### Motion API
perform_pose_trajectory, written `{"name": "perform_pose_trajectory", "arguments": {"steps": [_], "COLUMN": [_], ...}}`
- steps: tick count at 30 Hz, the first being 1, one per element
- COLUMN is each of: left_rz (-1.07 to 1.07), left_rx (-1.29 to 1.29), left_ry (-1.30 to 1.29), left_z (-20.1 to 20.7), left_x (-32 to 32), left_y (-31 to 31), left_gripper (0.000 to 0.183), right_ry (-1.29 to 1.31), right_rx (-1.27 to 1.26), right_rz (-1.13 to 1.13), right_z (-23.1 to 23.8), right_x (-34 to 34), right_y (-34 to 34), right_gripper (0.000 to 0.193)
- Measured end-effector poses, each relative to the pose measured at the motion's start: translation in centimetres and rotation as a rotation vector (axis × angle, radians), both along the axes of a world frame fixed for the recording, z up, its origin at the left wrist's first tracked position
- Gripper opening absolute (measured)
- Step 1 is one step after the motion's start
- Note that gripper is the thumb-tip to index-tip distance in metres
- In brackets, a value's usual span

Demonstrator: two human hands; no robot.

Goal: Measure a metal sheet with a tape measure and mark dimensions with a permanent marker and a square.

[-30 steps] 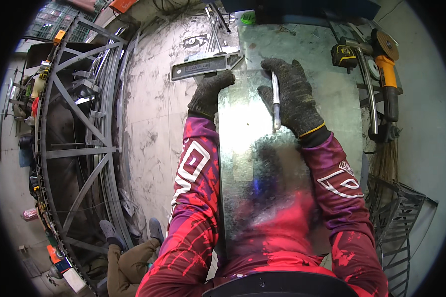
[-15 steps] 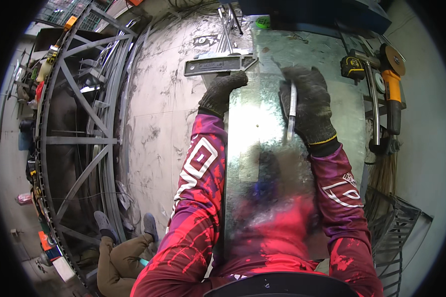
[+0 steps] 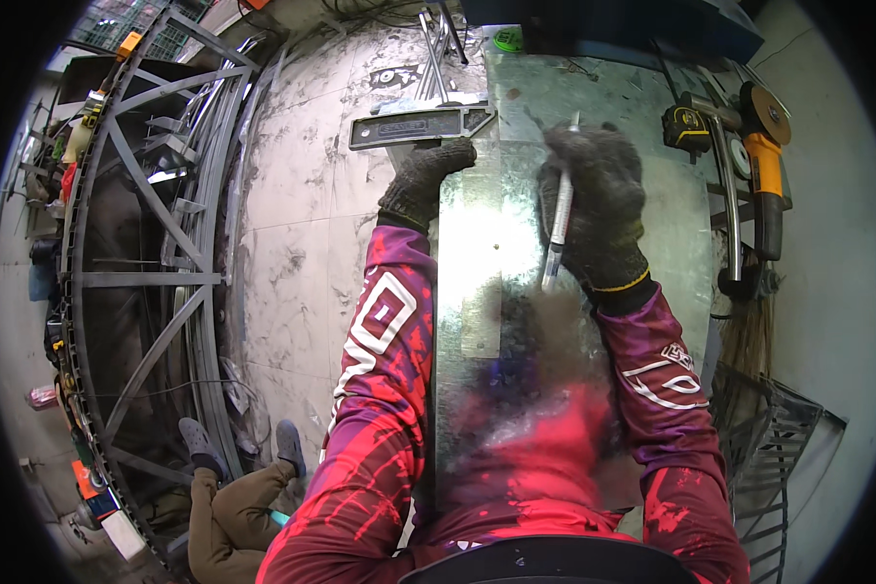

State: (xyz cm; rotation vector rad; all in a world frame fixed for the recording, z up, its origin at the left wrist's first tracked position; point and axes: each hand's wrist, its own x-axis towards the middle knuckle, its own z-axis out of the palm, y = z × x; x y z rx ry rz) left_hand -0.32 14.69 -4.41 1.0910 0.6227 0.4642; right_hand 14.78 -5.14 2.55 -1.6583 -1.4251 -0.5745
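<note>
My left hand (image 3: 426, 182), in a dark knit glove, is closed at the left edge of a shiny sheet of metal (image 3: 472, 321). Its fingers press against the near side of a grey square (image 3: 406, 127) with a thick stock; the glove partly hides the grip. On the right, over the sheet, my gloved right hand (image 3: 602, 200) is closed round a slim whitish pen-like marker (image 3: 563, 204). The marker's upper end sticks out past the fingers and its clear lower end slants toward me. Motion blurs this hand's fingers.
Along the right edge lie a tape measure (image 3: 687, 128), a hammer (image 3: 715, 112) and an orange angle grinder (image 3: 767, 165). Metal rods (image 3: 433, 54) rest at the far side. A metal rack (image 3: 146, 279) stands at the left, near another person's legs (image 3: 234, 511).
The marker has swung from nearly upright to a clearer slant, its upper end now showing above my right fingers. The whole view has shifted slightly; my left hand stays by the square.
</note>
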Motion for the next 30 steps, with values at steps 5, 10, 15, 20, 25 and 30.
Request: {"name": "perform_pose_trajectory", "arguments": {"steps": [5,10,15,20,25,30], "left_rz": [-0.027,-0.014,0.017,0.039,-0.001,0.013], "left_rx": [-0.042,0.062,-0.019,0.124,0.064,0.052], "left_ry": [-0.016,0.061,0.061,0.069,0.082,0.092], "left_z": [-0.5,1.2,0.3,1.3,0.6,0.6], "left_x": [0.0,0.5,0.3,0.5,0.1,0.3], "left_y": [0.4,-0.6,0.1,-1.0,-0.1,-0.4], "left_gripper": [0.023,0.018,0.014,0.016,0.018,0.022], "right_ry": [-0.001,-0.047,0.093,0.08,0.202,0.235], "right_rx": [-0.066,-0.245,-0.166,-0.068,-0.077,-0.097], "right_rz": [-0.008,-0.02,0.014,0.026,0.081,0.093], "right_z": [-0.5,-0.9,-1.5,-1.6,-1.4,-1.6], "right_x": [-0.2,0.1,0.3,0.9,0.4,0.7], "right_y": [0.2,-0.3,0.0,-0.1,-0.1,-0.2], "right_gripper": [0.027,0.025,0.033,0.039,0.04,0.04]}}
